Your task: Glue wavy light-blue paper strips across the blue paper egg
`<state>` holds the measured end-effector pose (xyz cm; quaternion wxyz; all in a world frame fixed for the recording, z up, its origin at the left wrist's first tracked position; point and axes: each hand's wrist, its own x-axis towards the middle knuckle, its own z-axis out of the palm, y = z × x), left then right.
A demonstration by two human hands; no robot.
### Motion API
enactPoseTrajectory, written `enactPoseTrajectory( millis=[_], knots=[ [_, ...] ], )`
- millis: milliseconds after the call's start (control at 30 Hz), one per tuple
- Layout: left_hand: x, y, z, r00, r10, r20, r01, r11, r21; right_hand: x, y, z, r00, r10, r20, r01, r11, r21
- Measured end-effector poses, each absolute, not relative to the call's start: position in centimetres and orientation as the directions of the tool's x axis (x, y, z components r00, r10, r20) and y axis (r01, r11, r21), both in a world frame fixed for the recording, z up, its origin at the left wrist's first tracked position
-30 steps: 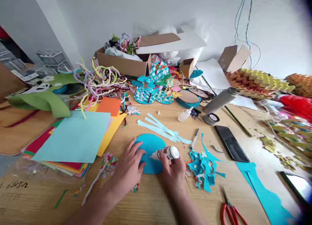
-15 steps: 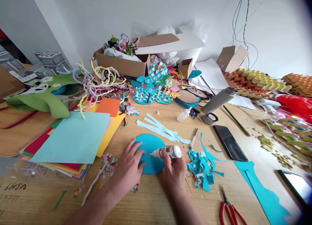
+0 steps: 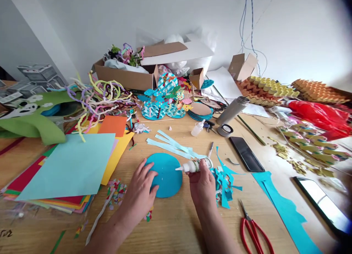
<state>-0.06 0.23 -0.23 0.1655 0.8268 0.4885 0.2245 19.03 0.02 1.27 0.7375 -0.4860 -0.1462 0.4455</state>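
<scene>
A blue paper disc (image 3: pixel 168 176) lies flat on the table in front of me, with small pale marks near its middle. My left hand (image 3: pixel 143 182) rests on the disc's left side, fingers spread and holding nothing. In my right hand (image 3: pixel 202 184) is a white glue bottle (image 3: pixel 194 166), tipped on its side. Its nozzle points left, at the disc's right edge. Pale blue paper strips (image 3: pixel 176 145) lie just beyond the disc. Blue paper scraps (image 3: pixel 224 186) sit right of my right hand.
A stack of coloured paper (image 3: pixel 68 166) is at left. Red-handled pliers (image 3: pixel 251 224) and two phones (image 3: pixel 246 153) lie at right. A grey flask (image 3: pixel 232 111), a small clear bottle (image 3: pixel 198 128) and decorated blue paper pieces (image 3: pixel 161 107) stand farther back. Pipe cleaners (image 3: pixel 106 96) spread at back left.
My right hand has drawn the glue bottle to the right, from over the disc to its right edge. The left hand stays on the disc. The whole view has shifted somewhat.
</scene>
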Motion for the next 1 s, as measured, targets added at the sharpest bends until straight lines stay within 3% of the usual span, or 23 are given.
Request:
enactPoseTrajectory(
  millis=[233,433,633,1000],
  knots=[
    [-0.2,0.5,0.0,0.418,0.874,0.249,0.714,-0.485,0.504,19.8,-1.0,2.6,0.526,0.804,-0.277,-0.568,0.09,-0.818],
    [0.0,0.2,0.4,0.48,0.834,0.273,0.681,-0.55,0.484,20.8,-3.0,0.6,0.634,0.758,-0.151,-0.248,0.015,-0.969],
    [0.4,-0.4,2.0,0.618,0.733,0.283,0.589,-0.671,0.451,20.9,-3.7,0.1,0.718,0.696,0.027,0.021,0.016,-1.0],
    [0.6,-1.2,1.1,0.648,0.705,0.288,0.583,-0.703,0.407,21.2,-3.5,-0.7,0.764,0.637,0.102,0.117,0.02,-0.993]
  ],
)
